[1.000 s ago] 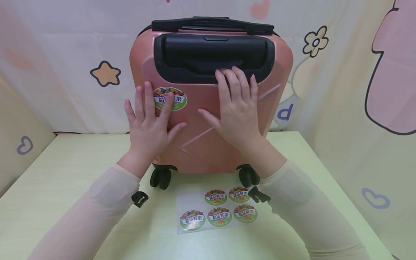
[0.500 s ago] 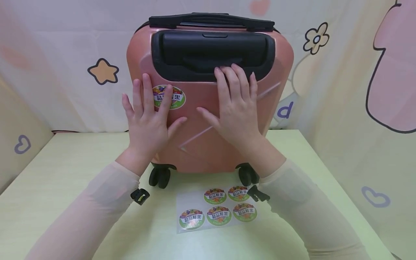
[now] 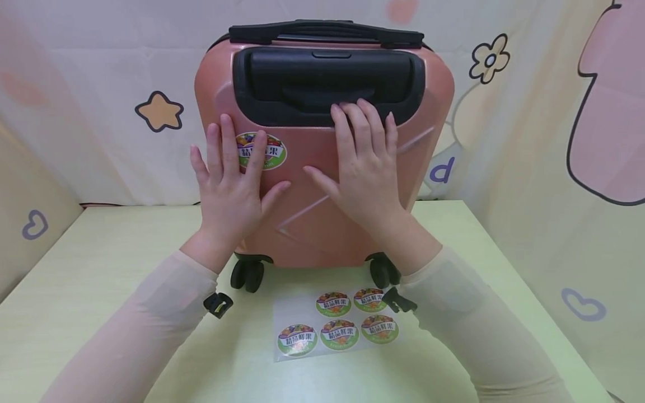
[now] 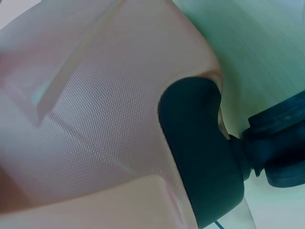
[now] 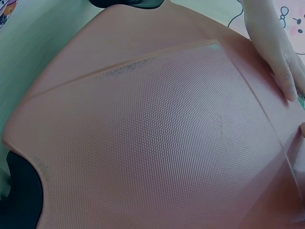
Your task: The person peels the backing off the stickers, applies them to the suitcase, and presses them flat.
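Note:
A pink hard-shell suitcase [image 3: 317, 243] stands upright on its wheels on the table. My left hand [image 3: 227, 193] lies spread on its left side, index finger across an oval fruit sticker [image 3: 276, 152] on the shell. That finger hides part of the sticker's print. On the upper middle of the shell rests my right hand [image 3: 370, 173], its fingertips at the lower rim of the black handle recess [image 3: 327, 78]. The left hand [image 5: 276, 52] also shows at the right wrist view's upper right. In the left wrist view appear the textured shell [image 4: 109, 105] and a black wheel mount [image 4: 195, 148].
A clear sheet [image 3: 294, 308] with several more oval fruit stickers [image 3: 340, 334] lies on the pale table [image 3: 121, 268] in front of the suitcase. Patterned curtains [image 3: 101, 84] hang behind and at both sides. Black wheels [image 3: 247, 274] stand close behind the sheet.
My left fingers have slid slightly upward over the sticker since one second ago. The right hand keeps its place on the suitcase. The head view has shifted slightly.

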A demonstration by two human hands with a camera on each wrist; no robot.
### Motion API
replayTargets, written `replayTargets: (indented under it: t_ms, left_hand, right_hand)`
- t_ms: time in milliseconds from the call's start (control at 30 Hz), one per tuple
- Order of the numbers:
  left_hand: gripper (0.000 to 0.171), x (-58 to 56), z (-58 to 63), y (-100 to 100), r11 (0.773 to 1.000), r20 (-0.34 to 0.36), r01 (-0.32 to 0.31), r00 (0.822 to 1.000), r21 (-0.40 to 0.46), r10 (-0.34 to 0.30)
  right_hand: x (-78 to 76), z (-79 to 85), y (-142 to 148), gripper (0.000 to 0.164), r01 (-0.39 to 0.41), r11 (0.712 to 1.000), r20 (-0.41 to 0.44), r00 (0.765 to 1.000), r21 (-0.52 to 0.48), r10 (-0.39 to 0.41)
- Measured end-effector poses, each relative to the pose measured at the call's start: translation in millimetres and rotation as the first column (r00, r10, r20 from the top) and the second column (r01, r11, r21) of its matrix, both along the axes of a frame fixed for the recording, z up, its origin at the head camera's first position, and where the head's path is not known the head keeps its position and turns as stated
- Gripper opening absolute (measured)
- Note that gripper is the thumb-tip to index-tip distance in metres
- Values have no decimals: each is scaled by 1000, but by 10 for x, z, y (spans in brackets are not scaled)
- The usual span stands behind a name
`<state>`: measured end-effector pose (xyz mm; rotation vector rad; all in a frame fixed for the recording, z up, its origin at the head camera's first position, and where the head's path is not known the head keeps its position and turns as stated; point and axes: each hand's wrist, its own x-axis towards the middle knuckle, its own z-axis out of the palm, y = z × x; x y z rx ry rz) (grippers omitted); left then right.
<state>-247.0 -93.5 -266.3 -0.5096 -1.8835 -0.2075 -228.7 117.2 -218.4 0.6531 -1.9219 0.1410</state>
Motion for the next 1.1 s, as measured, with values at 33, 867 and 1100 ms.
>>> replayTargets:
  t_ms: [33,867,1100]
  left_hand:
    - [80,-6,-3,4,1000,-6,2,1000,1,-2]
    - [81,-4,-7,60,1000,-14,17,1000,-21,-17]
    - [78,11,-6,66,999,8,15,1000,-28,-15]
  right_hand:
    - [0,0,0,77,2,1000,2,1000,1,-2]
    - [-2,-5,-3,73,-34,999,-14,999,-27,33]
    - [5,-1,-1,73,-29,999,-5,1000,-29,29]
